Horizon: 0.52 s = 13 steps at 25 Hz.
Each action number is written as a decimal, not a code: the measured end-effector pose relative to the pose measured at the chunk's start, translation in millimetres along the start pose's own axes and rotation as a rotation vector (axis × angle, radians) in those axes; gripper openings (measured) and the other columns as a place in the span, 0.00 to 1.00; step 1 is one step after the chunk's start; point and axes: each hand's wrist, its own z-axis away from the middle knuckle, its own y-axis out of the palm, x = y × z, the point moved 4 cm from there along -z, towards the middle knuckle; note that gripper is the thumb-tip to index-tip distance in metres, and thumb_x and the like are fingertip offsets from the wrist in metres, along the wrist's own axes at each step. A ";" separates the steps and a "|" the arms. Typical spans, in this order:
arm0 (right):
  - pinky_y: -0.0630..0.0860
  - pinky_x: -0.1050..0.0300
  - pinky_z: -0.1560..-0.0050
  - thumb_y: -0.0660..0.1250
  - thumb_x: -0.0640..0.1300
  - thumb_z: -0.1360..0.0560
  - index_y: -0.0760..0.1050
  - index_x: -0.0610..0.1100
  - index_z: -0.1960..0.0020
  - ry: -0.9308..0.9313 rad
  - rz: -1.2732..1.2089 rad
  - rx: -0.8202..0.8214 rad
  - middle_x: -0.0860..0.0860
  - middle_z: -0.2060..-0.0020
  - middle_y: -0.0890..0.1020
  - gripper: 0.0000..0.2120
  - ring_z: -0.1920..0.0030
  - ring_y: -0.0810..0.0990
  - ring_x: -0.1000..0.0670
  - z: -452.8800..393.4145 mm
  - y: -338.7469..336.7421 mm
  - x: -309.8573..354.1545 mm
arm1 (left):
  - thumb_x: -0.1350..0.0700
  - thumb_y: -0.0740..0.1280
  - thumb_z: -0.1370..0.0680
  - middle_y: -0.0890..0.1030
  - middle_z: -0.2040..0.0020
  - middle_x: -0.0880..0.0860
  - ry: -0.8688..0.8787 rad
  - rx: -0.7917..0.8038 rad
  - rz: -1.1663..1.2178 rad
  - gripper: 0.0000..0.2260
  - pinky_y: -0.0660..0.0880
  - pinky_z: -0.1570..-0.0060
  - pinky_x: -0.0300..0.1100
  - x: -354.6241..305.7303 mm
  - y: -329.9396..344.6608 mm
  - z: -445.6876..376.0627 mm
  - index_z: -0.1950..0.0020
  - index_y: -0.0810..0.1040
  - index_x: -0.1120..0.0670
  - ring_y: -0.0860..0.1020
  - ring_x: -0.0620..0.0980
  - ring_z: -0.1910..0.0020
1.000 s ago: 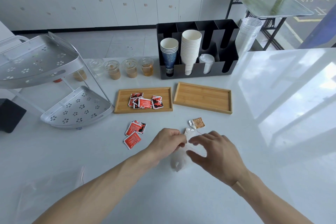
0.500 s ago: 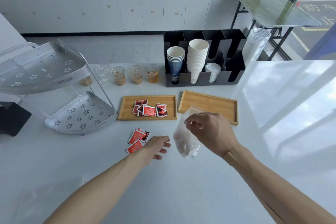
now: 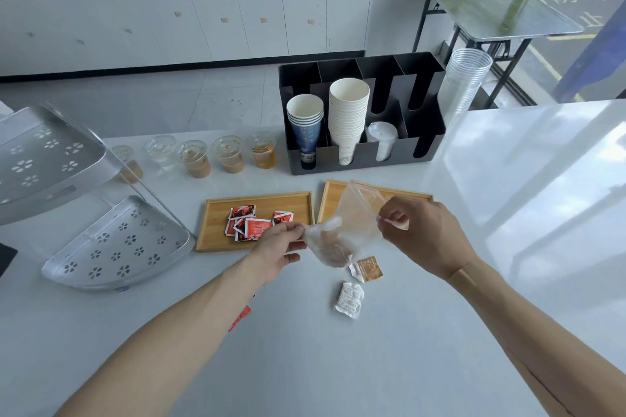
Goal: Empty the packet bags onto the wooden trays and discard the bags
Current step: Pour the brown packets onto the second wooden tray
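Two hands (image 3: 349,240) gripping clear bag (image 3: 342,230)

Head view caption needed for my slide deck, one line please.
Both hands, left hand and right hand, hold a clear plastic bag open before the right wooden tray.

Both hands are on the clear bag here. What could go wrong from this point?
1. The left hand and right hand hold the clear bag in front of the right tray, not over it, so contents may land on the counter.
2. A brown packet and a white packet already lie on the counter and may be missed.
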 end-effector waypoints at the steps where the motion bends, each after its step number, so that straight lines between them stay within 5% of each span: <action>1: 0.79 0.52 0.56 0.68 0.50 0.27 0.78 0.52 0.58 0.034 0.004 0.005 0.58 0.62 0.83 0.03 0.57 0.82 0.53 -8.0 3.1 -12.0 | 0.60 0.64 0.20 0.81 0.59 0.52 0.018 -0.009 0.003 0.06 0.71 0.66 0.40 -10.9 2.9 -8.0 0.55 0.77 0.53 0.79 0.49 0.61; 5: 0.78 0.52 0.59 0.67 0.54 0.24 0.77 0.51 0.60 0.157 -0.031 -0.022 0.53 0.61 0.84 0.09 0.58 0.82 0.50 -33.0 22.8 -53.7 | 0.60 0.64 0.20 0.82 0.57 0.53 0.098 -0.109 -0.066 0.05 0.75 0.66 0.41 -53.8 13.2 -34.5 0.55 0.77 0.54 0.79 0.50 0.61; 13: 0.77 0.55 0.58 0.70 0.51 0.27 0.80 0.51 0.57 0.551 -0.451 -0.033 0.55 0.57 0.84 0.04 0.55 0.81 0.52 -60.7 87.0 -123.0 | 0.59 0.64 0.20 0.78 0.60 0.53 0.208 -0.234 -0.328 0.04 0.80 0.69 0.37 -106.4 40.0 -70.7 0.48 0.78 0.58 0.76 0.46 0.64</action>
